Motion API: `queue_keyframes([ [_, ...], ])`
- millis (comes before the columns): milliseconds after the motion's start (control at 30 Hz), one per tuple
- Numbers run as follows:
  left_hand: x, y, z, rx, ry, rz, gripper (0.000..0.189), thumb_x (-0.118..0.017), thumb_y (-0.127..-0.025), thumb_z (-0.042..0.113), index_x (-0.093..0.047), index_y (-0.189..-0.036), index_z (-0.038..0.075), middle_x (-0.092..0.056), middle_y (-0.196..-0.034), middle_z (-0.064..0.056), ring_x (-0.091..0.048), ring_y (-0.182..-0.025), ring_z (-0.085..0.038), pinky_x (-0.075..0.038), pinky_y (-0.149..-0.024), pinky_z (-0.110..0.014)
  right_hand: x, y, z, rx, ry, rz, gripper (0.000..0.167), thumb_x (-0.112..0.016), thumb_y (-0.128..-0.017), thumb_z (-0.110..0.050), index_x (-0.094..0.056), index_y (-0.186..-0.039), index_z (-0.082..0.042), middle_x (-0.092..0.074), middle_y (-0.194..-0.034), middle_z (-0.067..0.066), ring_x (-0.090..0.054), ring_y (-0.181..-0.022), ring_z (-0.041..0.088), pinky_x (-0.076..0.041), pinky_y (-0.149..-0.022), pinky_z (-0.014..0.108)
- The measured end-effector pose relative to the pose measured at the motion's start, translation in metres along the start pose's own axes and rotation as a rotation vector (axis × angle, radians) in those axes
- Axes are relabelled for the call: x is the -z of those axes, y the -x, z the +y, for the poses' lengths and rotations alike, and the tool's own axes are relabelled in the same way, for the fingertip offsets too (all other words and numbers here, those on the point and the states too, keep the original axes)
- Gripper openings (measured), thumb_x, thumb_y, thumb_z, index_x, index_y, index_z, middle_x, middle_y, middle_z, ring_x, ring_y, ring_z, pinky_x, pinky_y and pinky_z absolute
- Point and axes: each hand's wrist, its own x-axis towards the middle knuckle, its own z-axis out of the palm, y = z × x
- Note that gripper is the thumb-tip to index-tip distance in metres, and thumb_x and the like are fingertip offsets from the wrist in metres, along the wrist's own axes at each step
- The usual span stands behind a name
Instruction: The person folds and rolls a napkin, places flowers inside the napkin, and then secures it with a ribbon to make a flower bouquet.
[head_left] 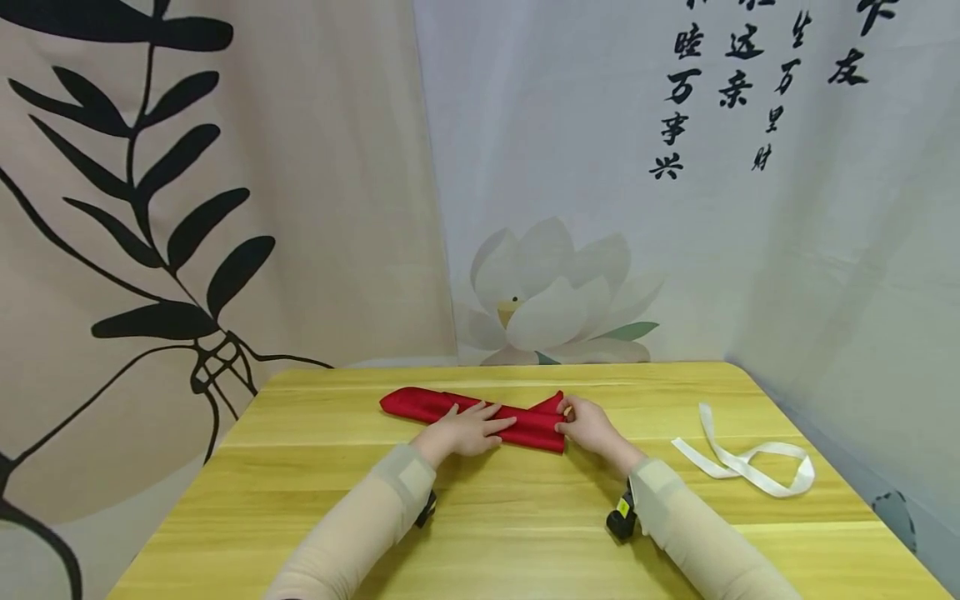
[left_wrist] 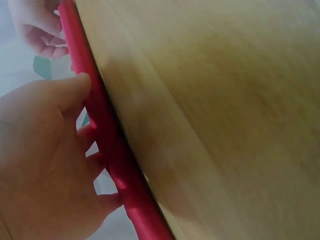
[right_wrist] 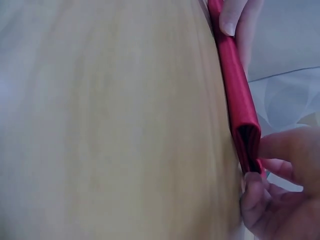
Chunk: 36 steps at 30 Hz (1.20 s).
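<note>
A shiny red cloth, folded into a long flat strip, lies across the far half of the table. Its left end tapers to a point, and a small corner sticks up near its right end. My left hand rests on the middle of the strip with fingers spread; in the left wrist view the thumb and fingertips touch the cloth. At the right end my right hand pinches the edge. The right wrist view shows the folded layers of the cloth at that end, beside the fingers of the right hand.
A white ribbon lies in a loop on the right side of the wooden table. Behind the table hangs a printed curtain with leaves, a flower and writing.
</note>
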Motion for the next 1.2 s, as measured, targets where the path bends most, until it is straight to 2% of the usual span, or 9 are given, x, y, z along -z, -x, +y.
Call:
queue_keyframes([
  [133, -0.003, -0.001, -0.001, 0.006, 0.03, -0.044, 0.057, -0.043, -0.101, 0.049, -0.024, -0.153, 0.038, -0.011, -0.162, 0.003, -0.008, -0.147, -0.024, -0.006, -0.113, -0.057, 0.0, 0.002, -0.001, 0.046, 0.095, -0.009, 0.018, -0.074, -0.082, -0.005, -0.061, -0.095, -0.006, -0.051, -0.081, 0.004, -0.047, -0.072, 0.018, -0.042, -0.067, 0.034],
  [333, -0.011, -0.008, -0.005, 0.016, 0.06, -0.053, 0.064, -0.044, -0.097, 0.057, -0.021, -0.154, 0.038, -0.008, -0.162, 0.004, -0.004, -0.147, -0.025, -0.002, -0.113, -0.058, 0.002, 0.007, -0.011, 0.116, 0.273, 0.0, 0.015, -0.075, -0.081, -0.009, -0.065, -0.093, -0.011, -0.054, -0.099, 0.006, -0.05, -0.077, 0.019, -0.046, -0.074, 0.036],
  [467, -0.011, -0.007, -0.005, 0.015, 0.071, -0.063, 0.066, -0.044, -0.096, 0.058, -0.019, -0.154, 0.038, -0.006, -0.162, 0.005, -0.003, -0.147, -0.025, -0.003, -0.113, -0.058, 0.004, 0.01, -0.015, 0.198, 0.331, -0.006, 0.012, -0.075, -0.08, -0.006, -0.07, -0.089, -0.01, -0.058, -0.096, 0.002, -0.053, -0.086, 0.019, -0.048, -0.08, 0.037],
  [633, -0.011, -0.007, -0.005, 0.011, 0.08, -0.061, 0.066, -0.044, -0.096, 0.058, -0.019, -0.154, 0.038, -0.007, -0.162, 0.005, -0.004, -0.147, -0.026, -0.004, -0.113, -0.058, 0.003, 0.012, -0.016, 0.28, 0.35, -0.042, 0.011, -0.073, -0.079, 0.0, -0.073, -0.086, -0.008, -0.063, -0.089, -0.001, -0.06, -0.091, 0.022, -0.05, -0.084, 0.038],
  [733, -0.014, -0.008, -0.007, 0.009, 0.074, -0.055, 0.066, -0.043, -0.096, 0.058, -0.019, -0.154, 0.038, -0.007, -0.162, 0.005, -0.004, -0.147, -0.025, -0.004, -0.113, -0.058, 0.003, 0.012, -0.016, 0.271, 0.346, -0.064, 0.01, -0.072, -0.08, -0.001, -0.073, -0.087, -0.008, -0.065, -0.089, 0.001, -0.062, -0.09, 0.022, -0.051, -0.083, 0.039],
  [867, -0.015, -0.008, -0.007, 0.011, 0.073, -0.051, 0.066, -0.044, -0.096, 0.058, -0.02, -0.154, 0.038, -0.008, -0.162, 0.005, -0.005, -0.147, -0.025, -0.005, -0.113, -0.058, 0.003, 0.013, -0.016, 0.23, 0.321, -0.092, 0.005, -0.074, -0.083, -0.011, -0.074, -0.089, -0.009, -0.066, -0.09, -0.001, -0.063, -0.087, 0.02, -0.051, -0.082, 0.039],
  [967, -0.014, -0.006, -0.005, 0.012, 0.072, -0.06, 0.066, -0.044, -0.097, 0.057, -0.019, -0.154, 0.038, -0.008, -0.162, 0.005, -0.005, -0.147, -0.025, -0.005, -0.113, -0.058, 0.003, 0.014, -0.016, 0.199, 0.297, -0.115, 0.015, -0.079, -0.081, -0.022, -0.074, -0.089, -0.01, -0.066, -0.09, -0.002, -0.062, -0.085, 0.017, -0.051, -0.08, 0.037],
  [1067, -0.012, -0.005, -0.004, 0.012, 0.069, -0.067, 0.066, -0.043, -0.097, 0.057, -0.018, -0.154, 0.038, -0.007, -0.162, 0.005, -0.004, -0.147, -0.024, -0.005, -0.113, -0.058, 0.004, 0.014, -0.017, 0.166, 0.289, -0.133, 0.029, -0.085, -0.074, -0.03, -0.073, -0.091, -0.01, -0.064, -0.091, -0.003, -0.059, -0.082, 0.014, -0.05, -0.078, 0.035],
  [1200, -0.013, -0.005, -0.005, 0.011, 0.072, -0.061, 0.066, -0.042, -0.097, 0.058, -0.017, -0.154, 0.038, -0.006, -0.162, 0.005, -0.003, -0.147, -0.025, -0.004, -0.113, -0.058, 0.005, 0.015, -0.02, 0.157, 0.312, -0.149, 0.039, -0.089, -0.067, -0.032, -0.071, -0.093, -0.01, -0.064, -0.092, -0.003, -0.057, -0.082, 0.013, -0.049, -0.078, 0.035],
])
